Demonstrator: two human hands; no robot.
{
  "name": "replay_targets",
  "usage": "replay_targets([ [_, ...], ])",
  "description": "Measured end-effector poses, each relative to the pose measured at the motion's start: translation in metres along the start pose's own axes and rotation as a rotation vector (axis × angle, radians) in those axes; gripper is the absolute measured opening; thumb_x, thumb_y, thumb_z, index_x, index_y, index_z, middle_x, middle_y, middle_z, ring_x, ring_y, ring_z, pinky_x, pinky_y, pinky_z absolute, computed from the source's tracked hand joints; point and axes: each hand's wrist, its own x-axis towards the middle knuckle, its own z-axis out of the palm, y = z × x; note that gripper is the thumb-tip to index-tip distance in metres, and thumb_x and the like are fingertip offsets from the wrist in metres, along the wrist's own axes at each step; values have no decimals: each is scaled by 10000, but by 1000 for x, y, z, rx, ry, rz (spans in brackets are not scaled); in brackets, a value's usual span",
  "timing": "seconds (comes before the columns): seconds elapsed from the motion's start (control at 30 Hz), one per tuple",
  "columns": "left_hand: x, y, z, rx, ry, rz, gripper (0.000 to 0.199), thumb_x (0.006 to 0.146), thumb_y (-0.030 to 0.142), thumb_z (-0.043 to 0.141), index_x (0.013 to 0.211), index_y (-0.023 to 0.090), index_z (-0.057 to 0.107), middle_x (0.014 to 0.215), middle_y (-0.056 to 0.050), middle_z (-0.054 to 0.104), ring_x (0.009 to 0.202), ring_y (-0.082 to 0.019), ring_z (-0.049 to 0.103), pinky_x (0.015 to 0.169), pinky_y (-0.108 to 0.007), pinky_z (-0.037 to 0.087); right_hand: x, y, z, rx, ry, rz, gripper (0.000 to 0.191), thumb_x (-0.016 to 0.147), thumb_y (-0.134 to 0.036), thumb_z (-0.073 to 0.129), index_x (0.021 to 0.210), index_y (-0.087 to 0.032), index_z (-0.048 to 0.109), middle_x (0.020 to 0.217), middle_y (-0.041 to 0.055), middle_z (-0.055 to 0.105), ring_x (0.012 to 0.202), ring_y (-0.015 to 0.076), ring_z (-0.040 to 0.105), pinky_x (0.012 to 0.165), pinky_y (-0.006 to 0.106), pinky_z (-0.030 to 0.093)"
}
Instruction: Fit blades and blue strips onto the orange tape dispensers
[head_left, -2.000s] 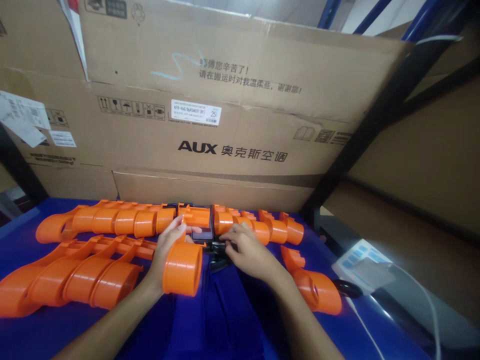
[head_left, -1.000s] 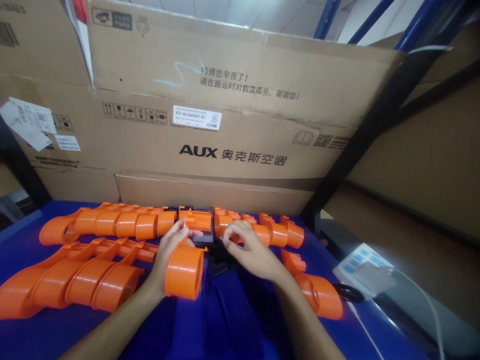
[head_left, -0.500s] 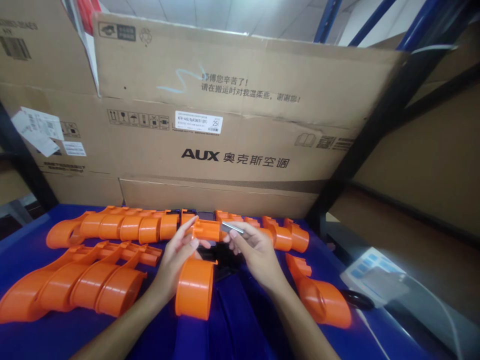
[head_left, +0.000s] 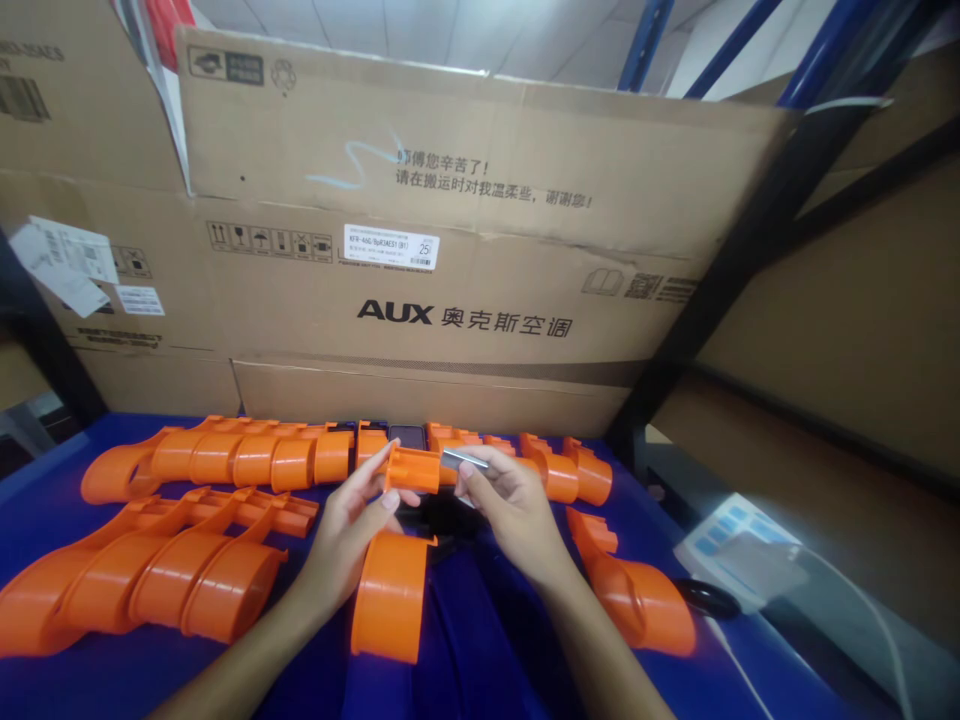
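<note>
Near the middle, my left hand (head_left: 346, 535) grips an orange plastic part (head_left: 390, 600) by its narrow ribbed end. The part's wide round ring hangs below my fingers, toward me. Between thumb and fingers, my right hand (head_left: 517, 515) pinches a short silver metal rod (head_left: 463, 460). The rod points left, with its tip right at the end of the ribbed section. Whether the tip touches or enters the part I cannot tell. Both hands are raised above the blue table surface (head_left: 300, 680).
Similar orange parts (head_left: 214, 455) stand in a row at the back, with more at the left (head_left: 172, 590) and one at the right (head_left: 656, 605). A large cardboard sheet (head_left: 450, 390) rises behind. A white-and-blue packet (head_left: 739, 550) and a pale cable (head_left: 862, 590) lie at right.
The ring of the held orange part has dropped slightly. My view has shifted a little, so the surroundings appear further left. Both grips are the same.
</note>
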Motion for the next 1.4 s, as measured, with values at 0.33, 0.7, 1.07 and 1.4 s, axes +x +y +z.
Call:
replay_targets([
  [0.33, 0, 1, -2, 77, -28, 7, 707, 879, 431, 713, 1506, 182, 500, 961, -84, 755, 589, -108, 572, 570, -226, 445, -2, -7, -3, -169, -91, -73, 249, 988, -427, 609, 1057, -207, 703, 763, 9, 661, 719, 173, 620, 688, 284, 482],
  [0.7, 4, -5, -3, 53, -33, 27, 765, 872, 400, 741, 1545, 236, 416, 1058, -94, 776, 881, -211, 723, 775, -291, 554, 1, -8, -13, -68, 65, -34, 411, 912, -455, 692, 1265, -249, 652, 1062, 75, 746, 937, 224, 703, 781, 345, 596],
  [1.07, 11, -10, -7, 59, 43, 56, 665, 854, 429, 753, 1451, 216, 552, 876, -46, 766, 826, -203, 703, 818, -309, 540, -1, -5, -11, -111, 151, -30, 338, 890, -472, 693, 1096, -226, 797, 943, 65, 794, 815, 219, 720, 715, 347, 612],
  [1.4, 5, -2, 0, 95, 107, 48, 664, 820, 464, 769, 1389, 145, 646, 689, -37, 735, 809, -238, 692, 743, -301, 548, -5, -9, -6, -176, 86, -123, 251, 897, -426, 699, 928, -207, 817, 871, 64, 735, 814, 227, 669, 722, 343, 572],
])
